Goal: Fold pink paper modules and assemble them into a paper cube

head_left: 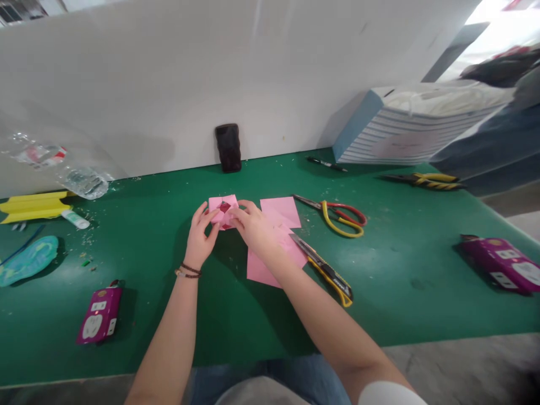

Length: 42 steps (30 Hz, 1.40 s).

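A small folded pink paper piece (pixel 216 203), with a darker red opening at its middle, is held between both hands over the green table. My left hand (pixel 201 235) pinches its left side with thumb and fingers. On its right side, my right hand (pixel 255 225) grips it, fingertips near the dark opening. Pink paper sheets (pixel 264 269) lie under and beside my right forearm, with another pink sheet (pixel 283 211) just behind. A utility knife (pixel 324 270) rests partly on the sheets. Scissors (pixel 341 218) with red and yellow handles lie to the right.
A phone (pixel 228 147) leans on the white wall. Pliers (pixel 426 180), a pen (pixel 326 164) and a striped bag (pixel 405 129) are at right. Purple boxes (pixel 100 315) sit at both sides. A plastic bottle (pixel 86 181), glue stick (pixel 76 219) and turquoise piece (pixel 31 260) are left.
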Tool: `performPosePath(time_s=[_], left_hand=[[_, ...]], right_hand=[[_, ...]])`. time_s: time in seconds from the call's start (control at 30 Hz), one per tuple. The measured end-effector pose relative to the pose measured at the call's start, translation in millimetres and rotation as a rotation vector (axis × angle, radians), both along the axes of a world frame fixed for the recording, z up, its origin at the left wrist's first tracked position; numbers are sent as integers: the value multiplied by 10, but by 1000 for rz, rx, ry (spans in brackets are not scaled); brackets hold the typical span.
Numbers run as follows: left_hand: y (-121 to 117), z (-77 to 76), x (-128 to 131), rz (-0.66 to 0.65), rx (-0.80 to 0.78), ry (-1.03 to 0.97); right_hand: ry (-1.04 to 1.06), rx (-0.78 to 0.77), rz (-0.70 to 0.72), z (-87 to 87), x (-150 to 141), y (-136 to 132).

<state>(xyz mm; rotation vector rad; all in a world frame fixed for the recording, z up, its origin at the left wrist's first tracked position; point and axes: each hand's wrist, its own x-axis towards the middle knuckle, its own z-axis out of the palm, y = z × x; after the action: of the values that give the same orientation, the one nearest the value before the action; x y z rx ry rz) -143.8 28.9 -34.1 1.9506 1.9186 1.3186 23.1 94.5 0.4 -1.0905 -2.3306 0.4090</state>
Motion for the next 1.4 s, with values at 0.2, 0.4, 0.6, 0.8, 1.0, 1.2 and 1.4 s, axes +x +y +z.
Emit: performPosePath(time_s=[0.2,0.4,0.6,0.8,1.0,1.2,1.4], left_hand=[[-4,7,-18,-6,-13,6],[8,12,-8,-56,-14,19],[22,-6,-23,-81,-8,-8],[19,21,-10,-24,42,41],[-146,195,292,188,323,24],[-270,192,685,-12,-47,9],[-261,38,791,-13,-274,0]], right_hand=[[-15,-9,-10,13,-17,-16],[-49,1,-22,34,-41,-27],[-65,16,-30,0,-70,-30],[-40,-3,-44,161,35,-31],[-85,-196,-298,510,948,191],[-326,-456,-307,379,1513,193],[-345,-527,-158,173,1433,92]])
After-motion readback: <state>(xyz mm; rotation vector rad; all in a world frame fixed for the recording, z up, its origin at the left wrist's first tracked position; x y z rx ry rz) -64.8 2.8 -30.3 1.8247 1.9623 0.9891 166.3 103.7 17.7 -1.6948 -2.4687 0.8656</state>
